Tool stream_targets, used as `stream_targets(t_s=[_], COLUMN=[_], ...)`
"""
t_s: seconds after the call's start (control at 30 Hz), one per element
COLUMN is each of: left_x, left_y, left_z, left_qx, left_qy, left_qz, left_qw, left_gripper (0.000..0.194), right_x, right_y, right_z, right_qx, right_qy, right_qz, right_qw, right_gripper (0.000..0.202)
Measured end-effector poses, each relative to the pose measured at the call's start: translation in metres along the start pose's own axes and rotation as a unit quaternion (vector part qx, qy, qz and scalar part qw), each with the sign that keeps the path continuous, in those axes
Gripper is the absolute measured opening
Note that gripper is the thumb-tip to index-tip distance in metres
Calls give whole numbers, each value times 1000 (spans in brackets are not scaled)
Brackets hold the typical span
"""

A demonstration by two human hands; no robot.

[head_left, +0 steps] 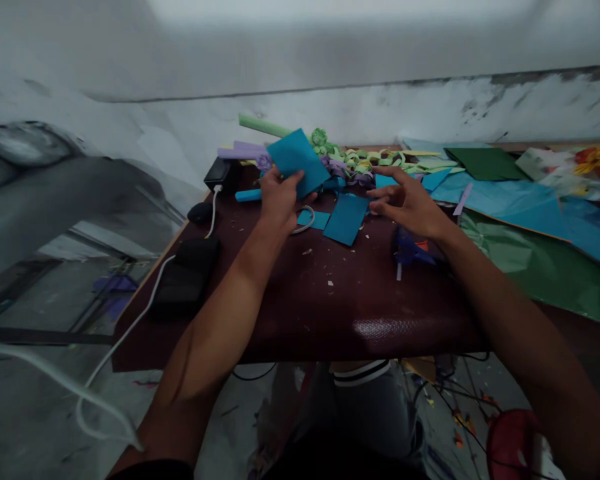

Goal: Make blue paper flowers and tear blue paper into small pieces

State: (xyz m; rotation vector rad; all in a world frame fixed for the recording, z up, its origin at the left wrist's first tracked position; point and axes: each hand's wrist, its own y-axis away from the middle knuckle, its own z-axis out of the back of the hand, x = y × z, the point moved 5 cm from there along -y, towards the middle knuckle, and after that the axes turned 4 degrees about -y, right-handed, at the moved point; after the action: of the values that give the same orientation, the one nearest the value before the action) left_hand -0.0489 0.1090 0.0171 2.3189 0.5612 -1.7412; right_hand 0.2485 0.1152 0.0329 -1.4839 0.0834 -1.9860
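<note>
Between the thumb and fingers of my left hand (280,197) is a blue sheet of paper (298,159), tilted up above the table. My right hand (405,200) has its fingers apart with nothing in them, close to the right edge of a blue paper rectangle (346,220) on the table. A smaller blue paper piece (316,220) lies just left of that rectangle. A pale ring-shaped loop (307,220) shows beside my left hand; what it belongs to is unclear. Below my right hand sits a dark blue tool (411,249), its kind hard to make out.
Green and purple paper chains (365,160) lie at the back, beside a rolled green paper tube (263,124). Blue and green sheets (510,203) spread along the right. At left are a black box (185,277), a black mouse-like object (200,213) and a white cable (153,297).
</note>
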Motion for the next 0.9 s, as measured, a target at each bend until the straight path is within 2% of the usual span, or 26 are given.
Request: stream_targets(t_s=[0.1,0.17,0.23,0.3,0.47,0.6,0.7,0.83,0.9], left_x=[4,6,7,6,3,6,8,10,10], left_y=[11,20,29,37,49,56,59,63,61], left_z=[-13,-22,-29,-33,-39,-41,-42,-47,-48], left_qx=[97,173,235,272,313,352,361,395,390], left_qy=[-31,-53,-70,-81,-96,-121,-137,-134,-125], left_qz=[27,39,48,57,76,102,111,98,83], left_qw=[994,983,968,957,942,922,916,903,908], left_gripper=[30,26,27,28,25,35,46,46,52], right_x=[6,11,18,24,33,34,33,36,38], right_y=[0,-1,0,2,6,7,6,5,4], right_z=[19,29,31,27,9,5,5,3,2], right_qx=[-61,-81,-72,-40,29,44,47,54,56], right_qy=[82,95,91,82,60,46,40,37,44], right_qz=[47,68,83,86,76,79,81,91,104], right_qw=[994,990,990,992,995,995,995,994,992], right_gripper=[73,68,70,76,72,59,47,36,36])
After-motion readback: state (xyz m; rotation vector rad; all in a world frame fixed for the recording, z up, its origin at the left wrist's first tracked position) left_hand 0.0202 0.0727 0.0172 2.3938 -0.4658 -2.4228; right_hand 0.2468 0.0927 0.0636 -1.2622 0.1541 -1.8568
